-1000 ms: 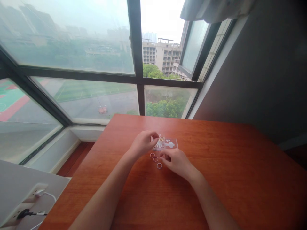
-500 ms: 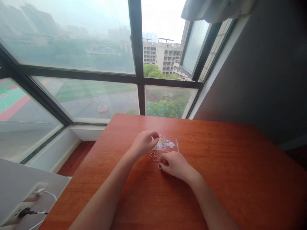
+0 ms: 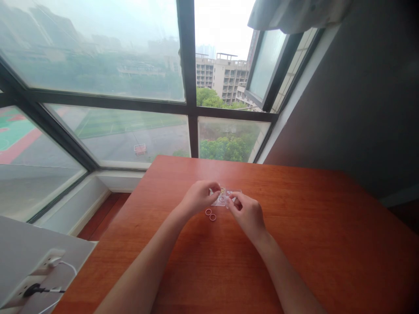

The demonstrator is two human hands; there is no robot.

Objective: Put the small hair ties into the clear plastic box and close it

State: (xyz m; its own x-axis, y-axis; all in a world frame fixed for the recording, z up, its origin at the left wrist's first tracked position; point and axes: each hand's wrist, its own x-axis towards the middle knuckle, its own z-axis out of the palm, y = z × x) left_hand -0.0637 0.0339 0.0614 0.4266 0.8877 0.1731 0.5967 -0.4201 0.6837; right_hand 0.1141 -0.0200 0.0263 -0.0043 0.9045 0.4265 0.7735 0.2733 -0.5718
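Note:
A small clear plastic box [image 3: 218,203] lies unfolded on the table, its lid [image 3: 237,192] hinged out to the right and partly hidden by my right hand. Inside the box are several small rings, among them a gold one [image 3: 223,190]. My left hand [image 3: 200,196] is at the box's left side, thumb and fingers closed on its edge and covering part of it. My right hand [image 3: 247,213] pinches a small pale pink ring [image 3: 226,202] in front of the lid. Two pink rings [image 3: 208,212] lie on the wood just in front of the box.
The reddish-brown wooden table [image 3: 314,226] reaches toward dark-framed windows [image 3: 191,78]. At the right rises a grey wall [image 3: 353,96]. Plugs and cables [image 3: 55,262] sit in wall sockets at the lower left, beside the table's edge.
My right hand has picked up the nearest pink ring from the table and carried it up to the box's lid. My left hand and the box have shifted slightly right.

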